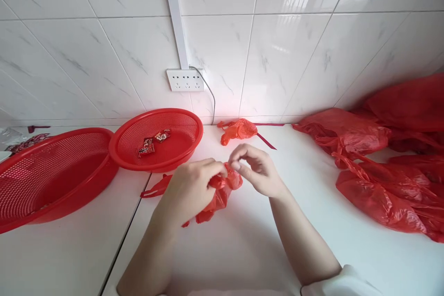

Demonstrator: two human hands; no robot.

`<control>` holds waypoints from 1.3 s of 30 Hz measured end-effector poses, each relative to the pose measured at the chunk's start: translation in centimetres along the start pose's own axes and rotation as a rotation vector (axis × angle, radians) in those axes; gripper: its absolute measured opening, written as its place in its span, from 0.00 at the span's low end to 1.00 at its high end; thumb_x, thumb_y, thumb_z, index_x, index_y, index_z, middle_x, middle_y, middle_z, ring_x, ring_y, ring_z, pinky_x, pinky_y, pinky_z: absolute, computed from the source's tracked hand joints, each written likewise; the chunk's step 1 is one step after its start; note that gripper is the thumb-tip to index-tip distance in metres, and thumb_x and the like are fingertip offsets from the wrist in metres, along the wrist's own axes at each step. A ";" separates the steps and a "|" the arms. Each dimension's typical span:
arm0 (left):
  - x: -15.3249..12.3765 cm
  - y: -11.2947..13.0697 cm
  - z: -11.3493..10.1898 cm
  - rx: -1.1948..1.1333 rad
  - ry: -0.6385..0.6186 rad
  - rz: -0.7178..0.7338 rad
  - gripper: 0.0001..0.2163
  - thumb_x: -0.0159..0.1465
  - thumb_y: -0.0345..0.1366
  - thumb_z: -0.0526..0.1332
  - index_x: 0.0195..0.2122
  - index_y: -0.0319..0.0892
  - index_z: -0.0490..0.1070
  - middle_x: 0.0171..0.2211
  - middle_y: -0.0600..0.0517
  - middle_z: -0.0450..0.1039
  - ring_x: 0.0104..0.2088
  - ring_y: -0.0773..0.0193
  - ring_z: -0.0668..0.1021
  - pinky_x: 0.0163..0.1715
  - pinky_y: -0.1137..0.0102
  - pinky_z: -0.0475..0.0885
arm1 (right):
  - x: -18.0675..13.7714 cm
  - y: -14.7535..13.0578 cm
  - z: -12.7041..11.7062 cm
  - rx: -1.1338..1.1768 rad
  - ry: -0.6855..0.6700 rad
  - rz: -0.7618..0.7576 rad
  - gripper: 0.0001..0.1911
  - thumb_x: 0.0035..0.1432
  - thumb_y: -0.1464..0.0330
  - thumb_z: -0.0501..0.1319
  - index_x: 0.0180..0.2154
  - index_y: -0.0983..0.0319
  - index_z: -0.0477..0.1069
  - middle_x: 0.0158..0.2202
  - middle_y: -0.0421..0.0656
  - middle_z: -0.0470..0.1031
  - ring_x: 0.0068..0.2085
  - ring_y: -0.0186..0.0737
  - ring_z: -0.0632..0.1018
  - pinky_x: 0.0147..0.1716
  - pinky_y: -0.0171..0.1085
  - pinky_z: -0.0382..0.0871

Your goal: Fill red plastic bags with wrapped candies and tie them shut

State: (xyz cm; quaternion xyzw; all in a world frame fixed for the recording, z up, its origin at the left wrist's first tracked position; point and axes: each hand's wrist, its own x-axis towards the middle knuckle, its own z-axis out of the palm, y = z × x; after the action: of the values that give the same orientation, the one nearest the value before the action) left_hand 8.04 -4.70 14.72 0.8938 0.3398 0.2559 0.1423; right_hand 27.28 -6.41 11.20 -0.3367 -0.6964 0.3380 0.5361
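A crumpled red plastic bag [218, 201] hangs from my left hand [194, 185], whose fingers are closed on its upper part. Close by on the right, my right hand [255, 169] has its thumb and index finger pinched together at the bag's top edge. The exact grip there is partly hidden by the fingers. Under my left wrist, another piece of red plastic bag [157, 188] lies on the white table [249, 249]. Beyond my hands, a small crumpled red bag [239, 129] lies near the wall with a dark red strip [266, 141] beside it.
Two red mesh baskets [189, 150] stand on the left, and the farther one holds small printed packets [147, 146]. Several filled red bags [381, 189] are heaped on the right. A power socket [185, 80] with a grey cable is on the tiled wall. A seam [126, 231] crosses the tabletop.
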 end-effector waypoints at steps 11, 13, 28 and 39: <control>1.3 -0.7 1.5 -0.009 0.315 0.222 0.12 0.61 0.21 0.56 0.40 0.43 0.72 0.39 0.52 0.73 0.39 0.67 0.76 0.36 0.73 0.73 | 0.4 1.2 -0.7 0.144 0.134 0.113 0.09 0.61 0.62 0.63 0.42 0.58 0.72 0.40 0.43 0.75 0.40 0.38 0.77 0.42 0.40 0.73; 1.6 -1.1 1.4 0.017 0.359 0.140 0.05 0.61 0.27 0.61 0.36 0.43 0.73 0.33 0.54 0.74 0.35 0.68 0.76 0.33 0.73 0.73 | 0.5 1.5 -1.4 0.135 0.218 0.158 0.09 0.56 0.64 0.67 0.38 0.59 0.73 0.37 0.42 0.74 0.37 0.37 0.76 0.39 0.38 0.72; 1.5 -3.1 -0.8 -0.038 0.485 -0.137 0.04 0.60 0.33 0.64 0.35 0.45 0.79 0.32 0.57 0.81 0.31 0.67 0.81 0.35 0.73 0.77 | -0.1 1.2 -5.4 0.527 0.297 0.469 0.17 0.62 0.52 0.56 0.42 0.58 0.69 0.22 0.35 0.63 0.18 0.26 0.51 0.20 0.33 0.38; 0.4 -5.8 -3.4 -0.128 0.451 -0.409 0.03 0.57 0.36 0.65 0.31 0.45 0.77 0.29 0.55 0.80 0.33 0.63 0.82 0.41 0.69 0.77 | -2.0 1.5 -10.5 -0.068 0.797 0.347 0.25 0.62 0.46 0.50 0.36 0.60 0.70 0.12 0.35 0.58 0.16 0.30 0.54 0.18 0.33 0.43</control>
State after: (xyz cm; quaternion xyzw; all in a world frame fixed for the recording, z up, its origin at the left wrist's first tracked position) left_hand 3.30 0.09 15.22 0.7168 0.5189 0.4345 0.1680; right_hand 38.05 -6.09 10.95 -0.5704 -0.3790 0.2434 0.6869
